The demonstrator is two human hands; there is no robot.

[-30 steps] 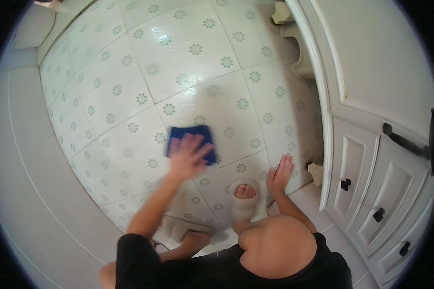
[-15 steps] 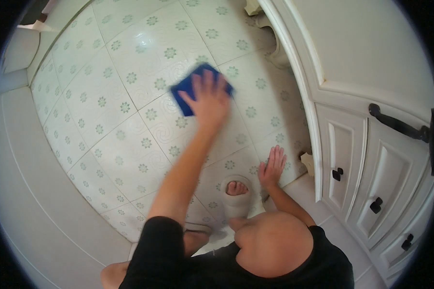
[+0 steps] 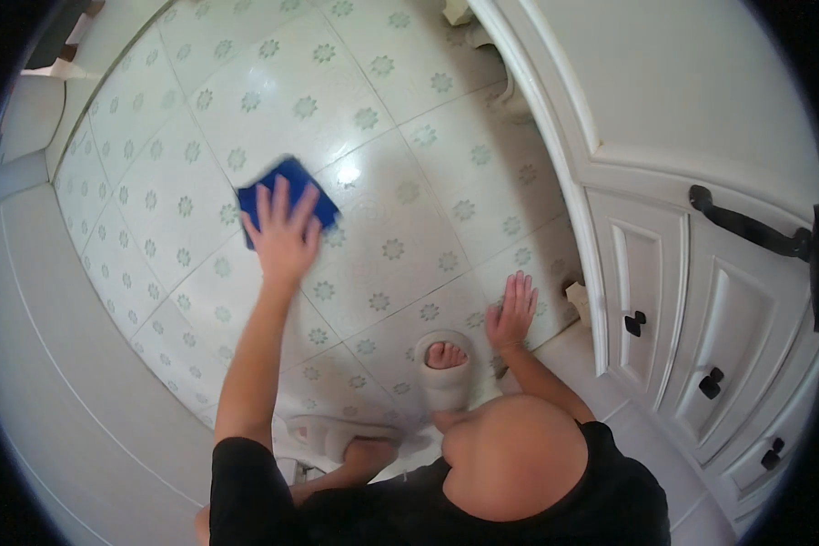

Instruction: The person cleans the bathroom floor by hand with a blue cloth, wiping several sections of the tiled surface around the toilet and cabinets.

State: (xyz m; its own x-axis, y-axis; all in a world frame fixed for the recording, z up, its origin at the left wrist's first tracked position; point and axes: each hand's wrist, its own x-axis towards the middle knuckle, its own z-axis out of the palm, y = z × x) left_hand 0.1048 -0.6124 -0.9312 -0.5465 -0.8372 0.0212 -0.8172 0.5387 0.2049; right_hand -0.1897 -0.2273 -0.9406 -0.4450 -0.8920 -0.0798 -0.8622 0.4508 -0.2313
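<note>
The dark blue, four-cornered cloth (image 3: 326, 208) lies beneath the left hand (image 3: 286, 238), whose fingers spread wide across it, edges showing around them. The right hand (image 3: 512, 318) rests palm-down, fingers extended, on glossy flower-patterned floor tiles (image 3: 373, 250), near a pale, rounded, open-toed slipper (image 3: 445, 389).

Left hand (image 3: 285, 235) spread on blue cloth (image 3: 291, 170), right hand (image 3: 511, 316) flat on flower-patterned floor (image 3: 382, 227), pale slipper (image 3: 446, 389) nearby
</note>
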